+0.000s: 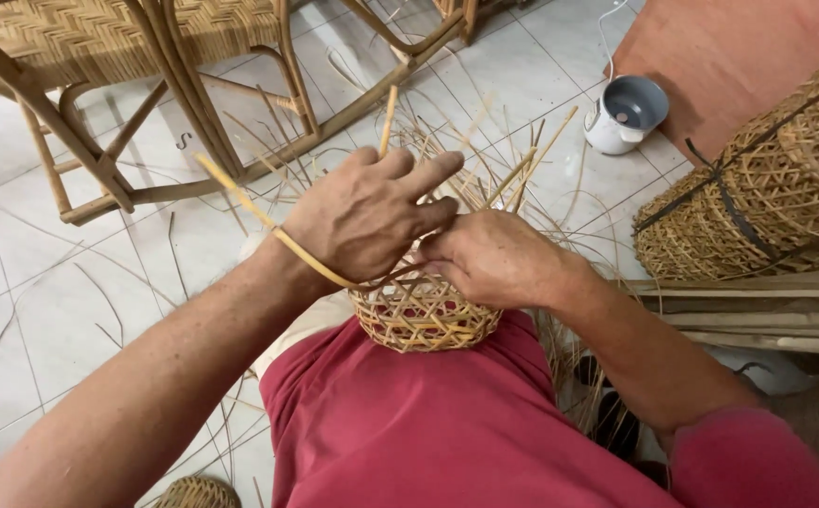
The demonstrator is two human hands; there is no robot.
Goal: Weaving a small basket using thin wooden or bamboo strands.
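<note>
On the person's lap sat a small half-woven basket [425,315], light and springy by the look of it, best held at its rim, where the left hand [369,218] pinched a stiff strip [268,221] and the right hand [492,256] pressed the weave.

A rattan chair frame [137,85] with a woven seat stands on the white tiled floor [43,273] at the upper left, loose cane strips scattered about it. At the right a stack of open-weave baskets [767,179] lies strapped together above some wooden slats [757,310]. A small white appliance with a grey bowl [624,113] sits beside an orange mat [729,56].
</note>
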